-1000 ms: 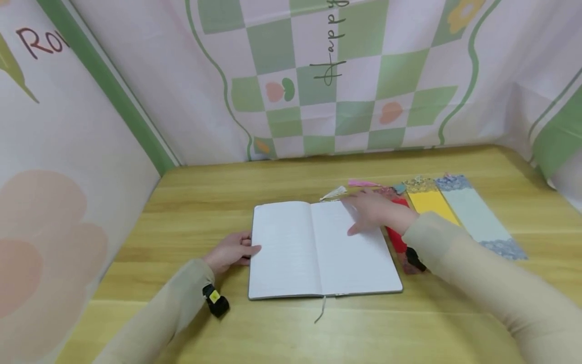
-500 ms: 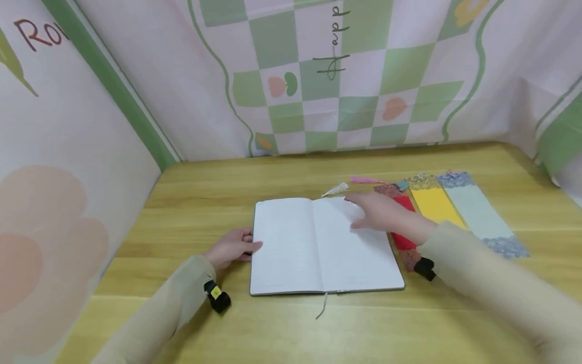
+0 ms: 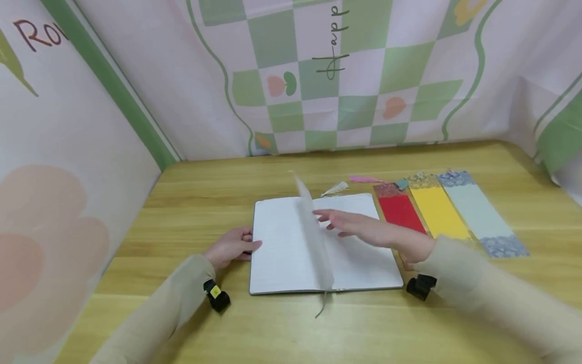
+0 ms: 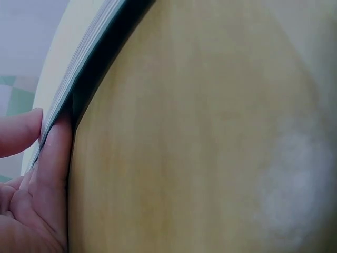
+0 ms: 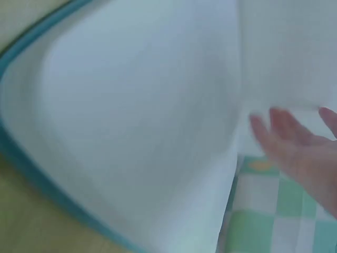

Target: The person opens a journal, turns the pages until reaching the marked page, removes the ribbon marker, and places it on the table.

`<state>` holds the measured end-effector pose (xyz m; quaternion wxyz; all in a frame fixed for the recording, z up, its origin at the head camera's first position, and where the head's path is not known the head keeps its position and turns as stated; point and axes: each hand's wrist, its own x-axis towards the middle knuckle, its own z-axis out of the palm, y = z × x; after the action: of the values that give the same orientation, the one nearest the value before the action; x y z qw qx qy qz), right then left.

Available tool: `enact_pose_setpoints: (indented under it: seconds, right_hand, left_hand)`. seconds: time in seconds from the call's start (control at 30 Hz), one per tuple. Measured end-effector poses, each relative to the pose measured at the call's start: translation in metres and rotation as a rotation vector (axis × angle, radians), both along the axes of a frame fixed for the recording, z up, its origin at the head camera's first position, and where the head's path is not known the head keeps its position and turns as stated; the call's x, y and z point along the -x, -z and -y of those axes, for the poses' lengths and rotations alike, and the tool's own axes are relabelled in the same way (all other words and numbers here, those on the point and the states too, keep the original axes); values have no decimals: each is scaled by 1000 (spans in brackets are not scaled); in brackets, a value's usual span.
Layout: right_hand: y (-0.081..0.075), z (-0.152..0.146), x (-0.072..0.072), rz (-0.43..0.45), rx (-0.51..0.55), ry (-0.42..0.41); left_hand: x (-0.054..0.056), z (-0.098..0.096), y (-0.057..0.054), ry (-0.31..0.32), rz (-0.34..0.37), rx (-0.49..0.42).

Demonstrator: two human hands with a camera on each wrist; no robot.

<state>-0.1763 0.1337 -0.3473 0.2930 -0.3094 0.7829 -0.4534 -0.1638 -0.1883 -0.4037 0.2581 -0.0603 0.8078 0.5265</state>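
An open notebook (image 3: 282,242) with white lined pages lies on the table. My left hand (image 3: 231,246) pinches its left edge; the left wrist view shows the thumb (image 4: 21,132) on the pages and a finger (image 4: 55,158) under the dark cover. One page (image 3: 313,237) stands nearly upright at the middle fold, its top leaning left. Against this page's right side, my right hand (image 3: 359,226) reaches with loosely stretched fingers, above the right-hand page (image 3: 364,265). In the right wrist view those fingers (image 5: 287,129) are spread and blurred.
Right of the notebook lie a red bookmark (image 3: 402,215), a yellow bookmark (image 3: 438,210) and a pale blue bookmark (image 3: 479,210). A white tassel (image 3: 335,189) and a pink tassel (image 3: 365,179) lie behind it. A grey ribbon (image 3: 324,306) hangs from its front. A patterned curtain (image 3: 318,116) closes the back.
My right hand has swept left from the right page's far corner, and a page has risen to stand at the fold. The left hand stays at the left edge.
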Motion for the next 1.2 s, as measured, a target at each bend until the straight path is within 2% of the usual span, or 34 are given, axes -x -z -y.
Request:
enact_pose_setpoints:
  seconds: [0.17,0.47,0.6,0.7,0.83,1.0,1.2]
  right_hand:
    - [11,19,-8,-193,-195,-61]
    - [15,42,-22,-362,-472,-176]
    - [14,46,-23,-440,-533,-204]
    - [15,42,-18,-502,-534,-220]
    - [20,30,-6,-567,-561,-199]
    - [23,13,10,-561,-607,-173]
    - [16,-3,28,-553,-684,-139]
  left_hand:
    - [0,1,1,8,-2,-23]
    - [1,5,6,-58,23,-114]
    - [0,4,5,-35,17,-66]
    - [1,3,4,-7,9,-8]
    - [2,0,2,-18,7,11]
    - [1,-2,1,-16,5,9]
    - [0,-1,2,-18,-1,10]
